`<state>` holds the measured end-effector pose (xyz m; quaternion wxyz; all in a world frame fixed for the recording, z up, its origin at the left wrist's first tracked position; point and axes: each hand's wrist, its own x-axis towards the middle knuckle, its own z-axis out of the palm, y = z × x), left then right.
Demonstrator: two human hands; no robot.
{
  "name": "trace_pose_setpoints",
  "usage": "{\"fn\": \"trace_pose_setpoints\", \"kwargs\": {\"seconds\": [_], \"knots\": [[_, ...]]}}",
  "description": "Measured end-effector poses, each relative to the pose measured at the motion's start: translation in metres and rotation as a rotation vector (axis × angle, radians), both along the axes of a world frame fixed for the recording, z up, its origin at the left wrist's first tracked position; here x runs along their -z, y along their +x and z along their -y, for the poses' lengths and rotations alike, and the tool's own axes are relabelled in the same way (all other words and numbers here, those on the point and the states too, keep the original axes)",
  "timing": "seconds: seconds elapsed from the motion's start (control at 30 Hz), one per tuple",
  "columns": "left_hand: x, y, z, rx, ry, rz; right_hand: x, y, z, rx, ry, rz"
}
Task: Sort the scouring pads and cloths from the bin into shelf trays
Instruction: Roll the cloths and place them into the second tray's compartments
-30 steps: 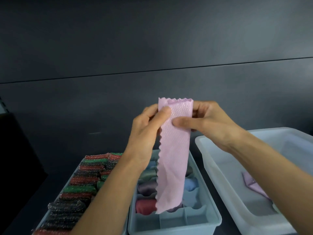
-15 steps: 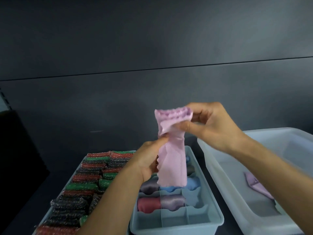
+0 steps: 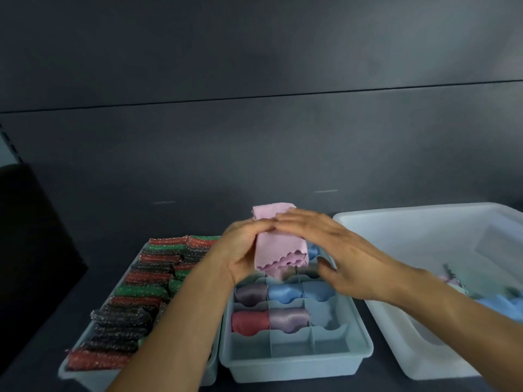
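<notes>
Here the left hand [image 3: 241, 250] curls its grip round the pink cloth [image 3: 280, 247] above the tray [image 3: 297, 363]; the right hand [image 3: 339, 251] presses it flat-fingered.

We see a pale pink cloth [image 3: 278, 244] with a fine woven grain and scalloped edge. At its nine o'clock, scouring pads [image 3: 135, 301] glitter red, green and black. The divided tray [image 3: 294, 366] is pale blue-green, its rolled cloths [image 3: 287, 319] mauve, blue and red. The bin [image 3: 396, 222] at three o'clock is translucent white, and the back wall [image 3: 254, 151] is dark grey.
</notes>
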<state>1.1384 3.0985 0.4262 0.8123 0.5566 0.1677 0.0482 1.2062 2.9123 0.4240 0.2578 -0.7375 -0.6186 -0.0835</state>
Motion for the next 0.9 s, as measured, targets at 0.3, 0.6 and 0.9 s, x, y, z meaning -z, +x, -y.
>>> {"fn": "trace_pose_setpoints", "kwargs": {"seconds": [0.3,0.6,0.9], "knots": [[0.005,-0.005,0.009,0.154,0.132,0.063,-0.003,0.002,-0.019,0.162,0.568,-0.974],[0.000,-0.010,0.023,-0.071,0.284,0.332,0.001,0.006,-0.015,0.049,0.580,-1.234],[-0.002,-0.014,0.024,0.110,0.211,0.114,-0.003,0.003,-0.012,0.140,0.518,-0.870]]}}
